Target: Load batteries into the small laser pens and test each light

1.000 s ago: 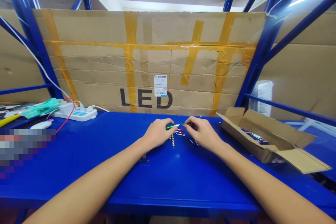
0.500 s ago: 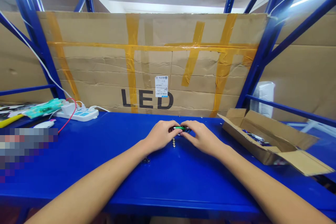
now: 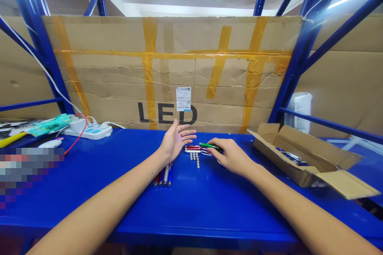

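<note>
My left hand (image 3: 174,142) is raised, fingers spread and palm turned to the right, with nothing in it. Between the thumb and fingers of my right hand (image 3: 229,153) is a slim green tube that looks like a mini flashlight (image 3: 206,145), its far end covered by the hand. Just below it lie a red tube (image 3: 193,148) and a silver one (image 3: 193,151), with a carabiner clip (image 3: 206,153) beside them. Small silver button cells (image 3: 194,156) form short rows nearer me. Several red, blue and silver tubes (image 3: 165,176) lie side by side below my left wrist.
An open cardboard box (image 3: 299,159) at the right holds more tubes and clips. A white power strip (image 3: 95,130) with cables lies at the back left, near a teal packet (image 3: 49,124). A large cardboard sheet (image 3: 119,83) stands behind the blue table (image 3: 209,211).
My left hand has let go of the green mini flashlight, opened and moved left and up. My right hand keeps hold of it. The tubes and button cells beneath now show.
</note>
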The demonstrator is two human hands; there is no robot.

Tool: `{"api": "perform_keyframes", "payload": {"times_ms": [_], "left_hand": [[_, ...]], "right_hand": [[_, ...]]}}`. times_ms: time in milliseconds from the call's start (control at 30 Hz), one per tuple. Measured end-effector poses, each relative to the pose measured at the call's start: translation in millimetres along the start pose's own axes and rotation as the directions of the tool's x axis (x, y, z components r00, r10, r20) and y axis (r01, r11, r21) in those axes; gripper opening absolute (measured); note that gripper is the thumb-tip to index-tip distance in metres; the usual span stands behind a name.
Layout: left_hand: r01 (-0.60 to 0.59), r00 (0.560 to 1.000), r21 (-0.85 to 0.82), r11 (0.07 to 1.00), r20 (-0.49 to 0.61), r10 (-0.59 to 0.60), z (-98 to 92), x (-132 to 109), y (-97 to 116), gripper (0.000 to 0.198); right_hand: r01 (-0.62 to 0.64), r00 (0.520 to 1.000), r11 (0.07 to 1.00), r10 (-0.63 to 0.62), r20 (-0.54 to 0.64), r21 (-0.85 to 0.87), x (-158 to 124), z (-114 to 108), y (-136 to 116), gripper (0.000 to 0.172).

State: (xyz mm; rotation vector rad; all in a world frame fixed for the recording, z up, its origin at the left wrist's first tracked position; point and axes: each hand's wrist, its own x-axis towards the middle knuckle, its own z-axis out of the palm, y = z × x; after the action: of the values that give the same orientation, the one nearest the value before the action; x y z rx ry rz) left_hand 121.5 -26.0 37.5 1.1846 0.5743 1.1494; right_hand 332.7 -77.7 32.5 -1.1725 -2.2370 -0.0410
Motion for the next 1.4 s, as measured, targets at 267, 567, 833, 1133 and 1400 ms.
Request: {"api": "perform_keyframes", "payload": {"times_ms": [267,567,833,1133,1400], "left_hand": [[0.007,1.0,-0.033,0.999,-0.014,-0.007,0.8,0.4,-0.4,0.067],[0.036,0.997,-0.077,0.996,-0.064,-0.041,6.1,1.2,-3.1,0.062],[0.032,0.992,-0.102,0.994,-0.116,-0.044,5.9,5.0,-10.1,0.065],[0.047,0.99,-0.071,0.996,-0.13,-0.056,5.2,4.6,-10.2,0.07],[0.062,0.991,-0.055,0.997,-0.114,-0.068,4.6,3.8,-9.2,0.068]], "right_hand": [[0.008,1.0,0.999,-0.007,-0.017,0.054,0.5,-3.6,-2.8,0.019],[-0.112,0.992,0.994,0.113,-0.051,0.012,1.7,-4.5,-0.1,0.02],[-0.165,0.985,0.986,0.163,-0.055,-0.034,2.2,-2.2,3.1,0.022],[-0.223,0.974,0.974,0.221,-0.051,-0.034,3.6,-1.7,2.1,0.02],[-0.177,0.983,0.984,0.176,-0.056,-0.018,2.5,-1.4,0.9,0.02]]}}
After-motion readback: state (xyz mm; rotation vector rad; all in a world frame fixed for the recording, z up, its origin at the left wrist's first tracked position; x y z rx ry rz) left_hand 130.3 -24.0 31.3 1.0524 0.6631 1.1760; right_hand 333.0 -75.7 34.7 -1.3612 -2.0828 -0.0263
